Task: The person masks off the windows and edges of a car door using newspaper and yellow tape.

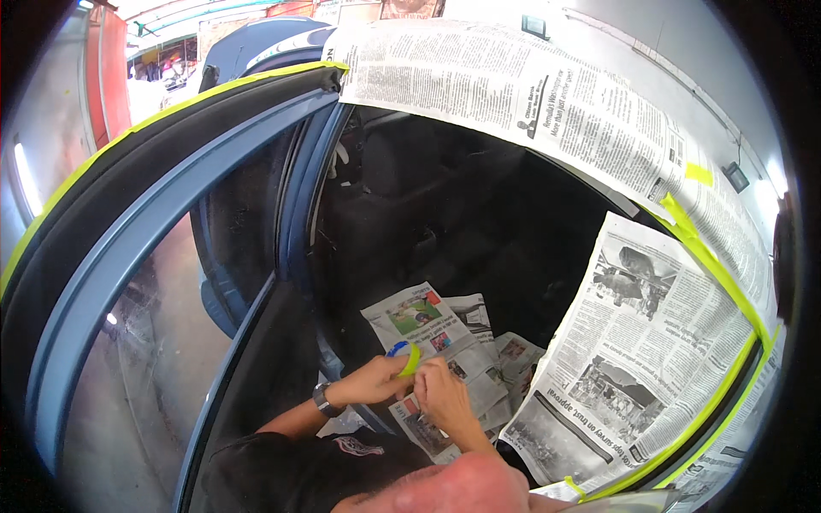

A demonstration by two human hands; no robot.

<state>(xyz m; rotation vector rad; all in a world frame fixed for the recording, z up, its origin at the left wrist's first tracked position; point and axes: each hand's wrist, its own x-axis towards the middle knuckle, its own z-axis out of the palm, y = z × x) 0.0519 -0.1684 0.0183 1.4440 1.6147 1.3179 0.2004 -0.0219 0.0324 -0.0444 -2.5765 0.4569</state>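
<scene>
Yellow tape roll point(415, 360), six o'clock, your left hand point(372, 381) gripping; likely light, hold by rim; right hand point(443, 395) curled, grip unclear.

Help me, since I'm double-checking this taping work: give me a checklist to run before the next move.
1. Roll in hand: ok; the left hand holds the yellow tape roll.
2. Tape pinched by the right hand: cannot tell; its fingertips are hidden.
3. Large newspaper sheet taped along its right edge: ok; yellow tape runs there.
4. Same sheet's left edge fastened: not ok; no tape shows along it.
5. Smaller pages untouched by the hands: cannot tell; the hands overlap them in view.
</scene>
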